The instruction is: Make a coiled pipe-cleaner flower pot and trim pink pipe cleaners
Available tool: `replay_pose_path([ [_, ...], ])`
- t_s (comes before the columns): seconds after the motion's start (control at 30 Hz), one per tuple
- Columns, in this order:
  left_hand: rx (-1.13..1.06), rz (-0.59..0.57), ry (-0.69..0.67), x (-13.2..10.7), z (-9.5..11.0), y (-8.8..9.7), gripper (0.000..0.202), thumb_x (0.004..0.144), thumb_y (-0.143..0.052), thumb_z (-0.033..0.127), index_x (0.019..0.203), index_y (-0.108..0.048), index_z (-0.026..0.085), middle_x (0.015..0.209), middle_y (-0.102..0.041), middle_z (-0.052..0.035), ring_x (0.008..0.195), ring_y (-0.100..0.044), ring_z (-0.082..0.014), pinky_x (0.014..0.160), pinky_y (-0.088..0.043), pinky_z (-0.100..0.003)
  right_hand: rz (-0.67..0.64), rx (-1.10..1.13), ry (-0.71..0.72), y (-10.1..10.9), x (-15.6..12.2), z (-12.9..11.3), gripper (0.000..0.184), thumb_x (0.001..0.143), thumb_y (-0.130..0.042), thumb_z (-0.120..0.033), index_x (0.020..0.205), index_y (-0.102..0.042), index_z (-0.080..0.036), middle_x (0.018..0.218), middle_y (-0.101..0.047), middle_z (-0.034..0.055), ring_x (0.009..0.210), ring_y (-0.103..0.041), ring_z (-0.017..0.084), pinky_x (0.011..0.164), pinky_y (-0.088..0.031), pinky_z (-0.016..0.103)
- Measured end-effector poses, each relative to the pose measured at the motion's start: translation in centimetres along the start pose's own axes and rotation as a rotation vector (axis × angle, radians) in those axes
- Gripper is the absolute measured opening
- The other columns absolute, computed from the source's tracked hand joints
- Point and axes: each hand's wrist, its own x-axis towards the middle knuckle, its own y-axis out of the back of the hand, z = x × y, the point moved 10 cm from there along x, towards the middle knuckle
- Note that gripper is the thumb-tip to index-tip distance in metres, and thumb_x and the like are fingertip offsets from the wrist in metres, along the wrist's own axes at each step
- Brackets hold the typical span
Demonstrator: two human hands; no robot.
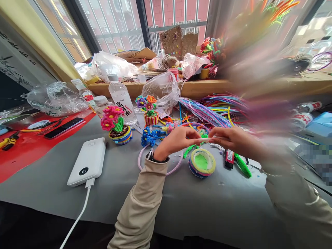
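My left hand (178,140) and my right hand (229,139) meet fingertip to fingertip above the grey table, both pinched on a thin pale pipe cleaner (206,139) held between them. Just below the hands sits a small round coiled pot (202,162) with a green inside. A pink pipe cleaner loop (141,156) lies under my left wrist, which wears a dark watch. Green-handled scissors (242,165) and a red lighter (229,158) lie under my right hand.
A white power bank (88,160) with its cable lies at the left. Two pipe-cleaner flower pots (116,124) (149,109), a water bottle (121,98), a blue pipe-cleaner piece (150,136) and a heap of coloured pipe cleaners (207,110) stand behind. A phone (63,127) rests on red cloth.
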Motion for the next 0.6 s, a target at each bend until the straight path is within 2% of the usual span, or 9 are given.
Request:
replay_pose_path([
  [0.1,0.253,-0.095,-0.039,-0.3,1.0,-1.4,0.022,0.072,-0.057,0.034,0.077,-0.066,0.015,0.076,-0.065,-0.0036,0.071,-0.058,-0.0139,0.065,-0.044,-0.022,0.075,0.016,0.086,-0.1,-1.3,-0.7,0.033,0.082,-0.041,-0.046,0.079,-0.061,-0.021,0.079,-0.059,0.0035,0.071,-0.054,0.013,0.065,-0.041,0.024],
  [0.17,0.428,-0.116,-0.05,-0.2,1.3,-2.3,0.022,0.067,-0.062,0.032,0.083,-0.066,0.017,0.085,-0.064,-0.0043,0.081,-0.058,-0.0171,0.073,-0.043,-0.026,0.127,0.003,0.113,-0.1,-2.0,-0.6,0.032,0.082,-0.042,-0.043,0.077,-0.062,-0.02,0.083,-0.059,0.0055,0.074,-0.055,0.014,0.069,-0.042,0.026],
  [0.23,0.561,-0.11,-0.027,0.0,1.3,-3.0,0.029,0.065,-0.064,0.029,0.093,-0.064,0.019,0.093,-0.062,-0.0056,0.087,-0.057,-0.0196,0.077,-0.043,-0.028,0.164,-0.018,0.091,-0.1,-2.4,0.1,0.032,0.082,-0.041,-0.042,0.077,-0.063,-0.019,0.081,-0.059,0.0056,0.07,-0.055,0.014,0.066,-0.042,0.026],
  [0.3,0.66,-0.115,0.008,0.2,1.1,-3.7,0.027,0.068,-0.06,0.024,0.094,-0.063,0.019,0.093,-0.061,-0.0068,0.086,-0.057,-0.0204,0.074,-0.044,-0.029,0.195,-0.03,0.062,0.0,-2.6,0.9,0.032,0.083,-0.041,-0.043,0.079,-0.063,-0.02,0.079,-0.06,0.0051,0.068,-0.054,0.013,0.063,-0.042,0.025],
  [0.4,0.764,-0.133,0.062,0.4,0.7,-4.4,0.015,0.071,-0.055,0.02,0.083,-0.063,0.017,0.085,-0.061,-0.008,0.078,-0.059,-0.0212,0.065,-0.045,-0.028,0.239,-0.032,0.03,0.4,-3.0,1.8,0.033,0.082,-0.042,-0.045,0.081,-0.064,-0.02,0.078,-0.061,0.0044,0.067,-0.054,0.013,0.062,-0.041,0.025],
  [0.6,0.885,-0.134,0.166,-0.2,0.3,-3.9,0.014,0.072,-0.052,0.022,0.081,-0.061,0.017,0.087,-0.061,-0.0082,0.077,-0.06,-0.022,0.061,-0.045,-0.028,0.245,-0.006,-0.027,0.6,-3.6,2.8,0.035,0.081,-0.041,-0.048,0.082,-0.064,-0.021,0.079,-0.06,0.0037,0.067,-0.055,0.013,0.062,-0.041,0.025],
])
